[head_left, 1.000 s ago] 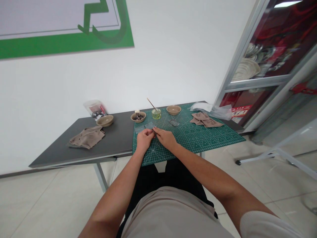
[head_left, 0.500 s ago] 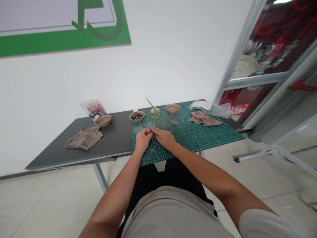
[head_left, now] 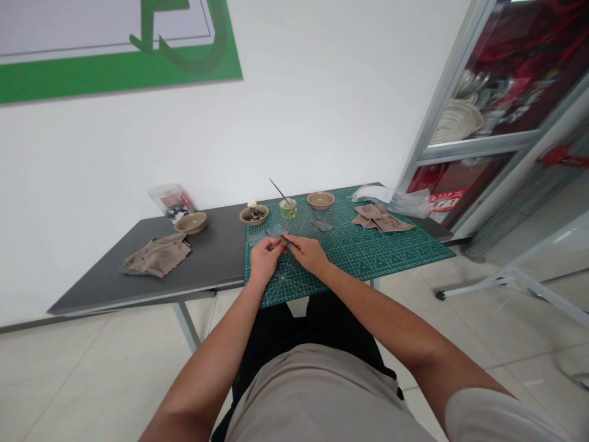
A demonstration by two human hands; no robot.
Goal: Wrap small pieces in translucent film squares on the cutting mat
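Observation:
Over the green cutting mat (head_left: 368, 258), my left hand (head_left: 265, 258) and my right hand (head_left: 307, 252) meet with their fingertips pinched together. Whatever lies between the fingers is small, dark and mostly covered by them. Just beyond the fingertips, thin grey translucent pieces (head_left: 277, 231) lie on the mat. A similar small clear piece (head_left: 321, 224) rests farther right. Behind the hands stand a glass cup of yellowish liquid (head_left: 288, 212) with a thin stick (head_left: 279, 190) leaning in it, and a brown bowl (head_left: 247, 221) of dark bits.
A second brown bowl (head_left: 321, 200), a crumpled brown cloth (head_left: 380, 220) and a plastic bag (head_left: 411, 205) are on the mat. At left, the dark table (head_left: 105, 288) bears another cloth (head_left: 159, 255), a bowl (head_left: 191, 224) and a clear tub (head_left: 170, 199). A white wall rises behind.
My fingers have shifted slightly, and the right fingertips have closed into a tighter pinch beside the left thumb. The view has moved a little; the things on the table stay put.

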